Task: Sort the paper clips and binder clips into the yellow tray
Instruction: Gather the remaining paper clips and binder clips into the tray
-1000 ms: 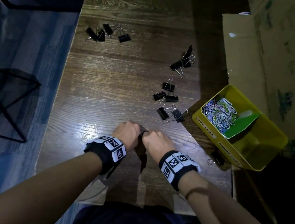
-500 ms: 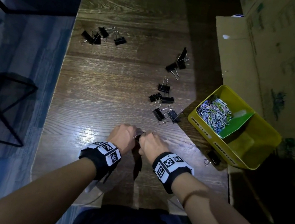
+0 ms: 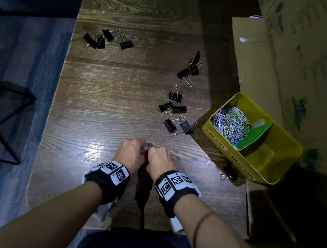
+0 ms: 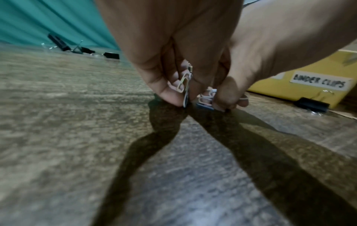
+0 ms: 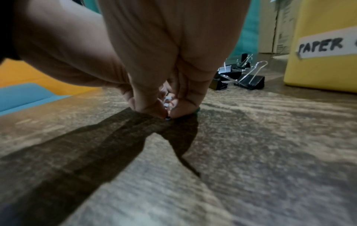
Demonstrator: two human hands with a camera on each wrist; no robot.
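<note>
While both hands meet at the counter's (image 3: pixel 101 99) near middle, the left hand (image 3: pixel 131 154) and right hand (image 3: pixel 160 160) each pinch paper clips (image 4: pixel 184 85) against the wood; binder clips (image 3: pixel 176 124) lie beyond, left of the yellow tray (image 3: pixel 217 133).

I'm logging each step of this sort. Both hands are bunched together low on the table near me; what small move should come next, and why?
Probably lift both hands and carry their paper clips to the yellow tray. The left hand and right hand each pinch a few clips at the tabletop, and the compartment labelled PAPER CLIPS already holds the coloured pile.
</note>
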